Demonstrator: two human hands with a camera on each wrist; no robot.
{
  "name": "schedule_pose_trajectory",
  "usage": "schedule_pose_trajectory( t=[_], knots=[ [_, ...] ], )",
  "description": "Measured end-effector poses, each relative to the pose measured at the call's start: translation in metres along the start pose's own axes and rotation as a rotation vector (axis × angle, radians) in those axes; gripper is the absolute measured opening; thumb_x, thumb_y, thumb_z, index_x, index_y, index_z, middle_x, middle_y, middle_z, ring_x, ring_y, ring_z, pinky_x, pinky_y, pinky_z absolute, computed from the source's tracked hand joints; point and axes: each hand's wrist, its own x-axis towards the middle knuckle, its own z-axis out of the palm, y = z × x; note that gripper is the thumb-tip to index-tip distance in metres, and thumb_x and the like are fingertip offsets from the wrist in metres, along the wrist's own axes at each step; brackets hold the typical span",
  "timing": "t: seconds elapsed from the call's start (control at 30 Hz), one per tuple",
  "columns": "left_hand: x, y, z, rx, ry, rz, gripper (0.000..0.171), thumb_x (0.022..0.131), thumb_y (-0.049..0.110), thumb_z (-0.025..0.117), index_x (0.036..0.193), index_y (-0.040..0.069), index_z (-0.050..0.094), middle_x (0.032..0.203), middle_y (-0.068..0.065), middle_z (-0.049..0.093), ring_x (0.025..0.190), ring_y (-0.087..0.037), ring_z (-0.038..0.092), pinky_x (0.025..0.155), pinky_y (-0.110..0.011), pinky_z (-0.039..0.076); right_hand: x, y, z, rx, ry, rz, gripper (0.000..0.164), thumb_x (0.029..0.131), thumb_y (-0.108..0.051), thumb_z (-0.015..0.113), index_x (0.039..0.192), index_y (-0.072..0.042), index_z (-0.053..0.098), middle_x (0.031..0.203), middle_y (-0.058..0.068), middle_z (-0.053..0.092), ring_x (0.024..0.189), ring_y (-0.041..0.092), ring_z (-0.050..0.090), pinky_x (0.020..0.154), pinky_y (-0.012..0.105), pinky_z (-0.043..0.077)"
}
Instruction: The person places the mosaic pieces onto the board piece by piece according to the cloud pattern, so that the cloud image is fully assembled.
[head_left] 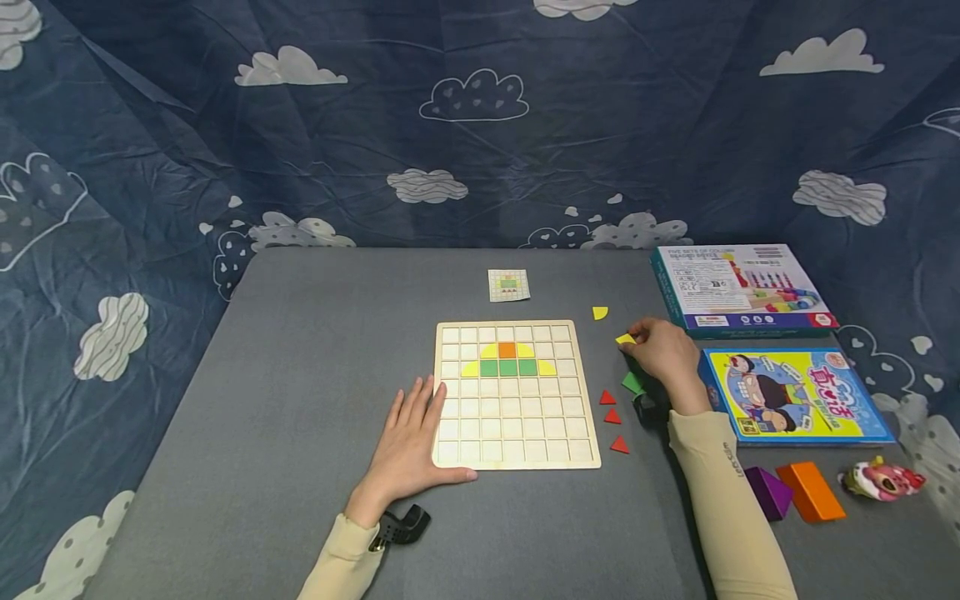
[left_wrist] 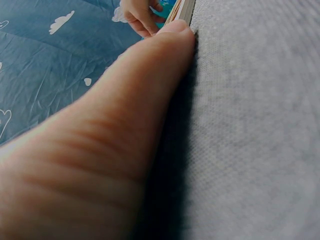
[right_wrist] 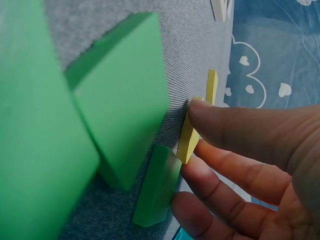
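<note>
Cloth, dark blue with white clouds, hangs behind and to the left of a grey table. At far right, a white-topped box reads "FIVE SETS OF COLOR"; nearer, a blue-and-yellow box carries cartoon figures and pink lettering too small to make out. In the middle lies a gridded wooden board, its far rows holding a yellow, orange and green pattern. The left hand is spread at the board's near left corner; the left wrist view shows its thumb tip against the board's edge. Right of the board, the right hand pinches a yellow piece between thumb and fingers. Near right sit an orange block, a purple block and a figurine. A printed card lies beyond the board. Three green pieces stand out in the right wrist view; the head view shows only part of them. Smallest are another yellow piece, farther off, and three red triangles beside the board.
</note>
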Motion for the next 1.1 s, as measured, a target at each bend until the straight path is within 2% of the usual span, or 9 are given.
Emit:
schedule_pose_trajectory(
  t=[0.17, 0.37, 0.57, 0.73, 0.9, 1.1],
  knots=[
    [0.0, 0.0, -0.001, -0.004, -0.006, -0.007, 0.127, 0.064, 0.082, 0.059, 0.152, 0.004, 0.011, 0.157, -0.016, 0.007, 0.143, -0.026, -0.002, 0.114, -0.042, -0.003, 0.001, -0.001, 0.001, -0.011, -0.009, -0.005, 0.03, 0.084, -0.017, 0.071, 0.105, 0.003, 0.068, 0.087, 0.015, 0.06, 0.073, 0.029, 0.05, 0.061, 0.037, 0.035],
    [0.0, 0.0, -0.001, -0.001, -0.001, -0.003, 0.127, 0.064, 0.082, 0.059, 0.152, 0.005, 0.011, 0.157, -0.016, 0.007, 0.143, -0.027, -0.001, 0.114, -0.042, -0.002, 0.003, -0.006, 0.003, -0.02, 0.008, -0.009, 0.026, 0.082, -0.018, 0.073, 0.1, -0.001, 0.066, 0.083, 0.012, 0.058, 0.071, 0.028, 0.05, 0.061, 0.038, 0.034],
    [0.0, -0.001, 0.0, -0.003, -0.001, 0.005, 0.126, 0.065, 0.082, 0.059, 0.152, 0.005, 0.011, 0.157, -0.016, 0.006, 0.143, -0.027, -0.001, 0.114, -0.043, -0.002, 0.0, -0.007, 0.004, 0.005, 0.043, -0.032, 0.018, 0.081, -0.014, 0.075, 0.089, -0.003, 0.063, 0.076, 0.01, 0.057, 0.066, 0.027, 0.049, 0.059, 0.037, 0.031],
    [0.0, 0.0, 0.0, -0.004, 0.001, 0.01, 0.126, 0.065, 0.081, 0.059, 0.153, 0.005, 0.01, 0.157, -0.016, 0.007, 0.143, -0.027, -0.001, 0.114, -0.043, -0.002, -0.007, -0.008, 0.005, 0.043, 0.051, -0.052, 0.016, 0.082, -0.015, 0.074, 0.089, -0.004, 0.065, 0.076, 0.01, 0.058, 0.067, 0.027, 0.049, 0.06, 0.036, 0.031],
    [-0.001, 0.0, 0.0, 0.001, 0.0, 0.008, 0.126, 0.065, 0.081, 0.06, 0.153, 0.005, 0.01, 0.157, -0.016, 0.007, 0.143, -0.027, -0.001, 0.114, -0.043, -0.002, -0.016, -0.016, 0.008, 0.099, 0.088, -0.115, 0.017, 0.082, -0.016, 0.075, 0.089, -0.004, 0.066, 0.077, 0.009, 0.061, 0.065, 0.025, 0.051, 0.056, 0.034, 0.035],
    [0.0, 0.0, 0.0, 0.003, 0.0, 0.005, 0.126, 0.065, 0.08, 0.06, 0.152, 0.005, 0.011, 0.157, -0.016, 0.008, 0.143, -0.027, -0.001, 0.114, -0.042, -0.002, -0.026, -0.039, 0.015, 0.168, 0.115, -0.184, 0.018, 0.081, -0.02, 0.077, 0.087, -0.007, 0.066, 0.074, 0.005, 0.062, 0.058, 0.023, 0.048, 0.05, 0.034, 0.035]
  ],
)
